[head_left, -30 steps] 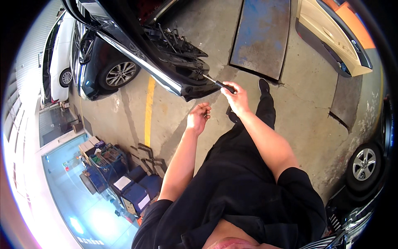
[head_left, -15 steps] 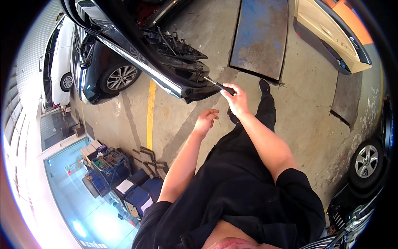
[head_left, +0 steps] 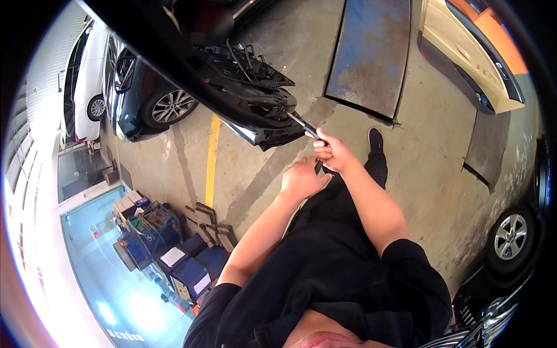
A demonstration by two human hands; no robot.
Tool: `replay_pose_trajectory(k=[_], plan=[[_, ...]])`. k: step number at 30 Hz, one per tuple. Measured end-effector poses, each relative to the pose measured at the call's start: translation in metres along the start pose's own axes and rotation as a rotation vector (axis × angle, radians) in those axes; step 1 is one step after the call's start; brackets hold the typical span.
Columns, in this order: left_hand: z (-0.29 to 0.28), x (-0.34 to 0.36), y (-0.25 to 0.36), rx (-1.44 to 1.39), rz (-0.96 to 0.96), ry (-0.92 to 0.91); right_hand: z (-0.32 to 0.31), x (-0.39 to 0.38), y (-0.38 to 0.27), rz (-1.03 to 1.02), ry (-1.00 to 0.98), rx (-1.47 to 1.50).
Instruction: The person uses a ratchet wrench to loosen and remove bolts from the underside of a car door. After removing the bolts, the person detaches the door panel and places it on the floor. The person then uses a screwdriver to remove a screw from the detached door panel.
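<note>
My right hand point(head_left: 333, 152) is closed around the black handle of a screwdriver point(head_left: 306, 125). Its metal shaft points up and left, with the tip at the end of a dark car door point(head_left: 264, 124). Whether the tip sits in a screw or hole is too small to tell. Just below and left of the right hand is my left hand point(head_left: 303, 178), its thumb stretched apart from its fingers. Something dark shows between them, perhaps only my shoe behind. Black brackets and rods point(head_left: 246, 66) lie beyond the door's edge.
A removed beige door panel point(head_left: 464, 52) lies at the far right, near a blue worn floor plate point(head_left: 365, 52). Dark and white cars point(head_left: 87, 75) stand at left. Boxes and a blue tool cart point(head_left: 145, 232) are at lower left; a car wheel point(head_left: 512, 235) is at right.
My left hand has moved up and right, close beside my right hand. The right hand has lowered slightly, still gripping the screwdriver. The dark door sits a little differently in view.
</note>
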State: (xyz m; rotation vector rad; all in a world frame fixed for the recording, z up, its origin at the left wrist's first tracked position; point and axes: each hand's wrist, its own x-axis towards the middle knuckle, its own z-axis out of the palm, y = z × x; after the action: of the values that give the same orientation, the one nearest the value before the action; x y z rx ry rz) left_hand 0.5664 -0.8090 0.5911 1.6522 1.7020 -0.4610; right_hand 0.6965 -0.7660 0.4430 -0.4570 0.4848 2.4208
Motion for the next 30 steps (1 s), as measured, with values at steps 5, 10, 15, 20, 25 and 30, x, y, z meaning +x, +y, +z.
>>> replay_pose_trajectory(k=[5, 10, 15, 20, 25, 30], plan=[[0.057, 0.048, -0.023, 0.006, 0.015, 0.124, 0.014, 0.002, 0.012, -0.326, 0.247, -0.47], [0.061, 0.062, -0.035, -0.091, 0.129, 0.114, 0.008, 0.006, 0.012, -0.432, 0.298, -0.576], [0.139, 0.12, -0.082, 0.061, 0.145, 0.047, 0.001, 0.004, 0.021, -0.922, 0.346, -1.773], [0.121, 0.161, -0.094, -0.039, 0.276, -0.015, 0.02, -0.017, 0.004, -1.085, 0.335, -1.954], [0.04, 0.114, -0.068, -1.541, -0.043, 0.035, 0.026, -0.011, 0.025, -1.025, 0.431, -1.608], [0.015, 0.106, -0.032, -1.374, -0.208, 0.14, 0.037, -0.01, 0.011, -1.17, 0.488, -1.792]])
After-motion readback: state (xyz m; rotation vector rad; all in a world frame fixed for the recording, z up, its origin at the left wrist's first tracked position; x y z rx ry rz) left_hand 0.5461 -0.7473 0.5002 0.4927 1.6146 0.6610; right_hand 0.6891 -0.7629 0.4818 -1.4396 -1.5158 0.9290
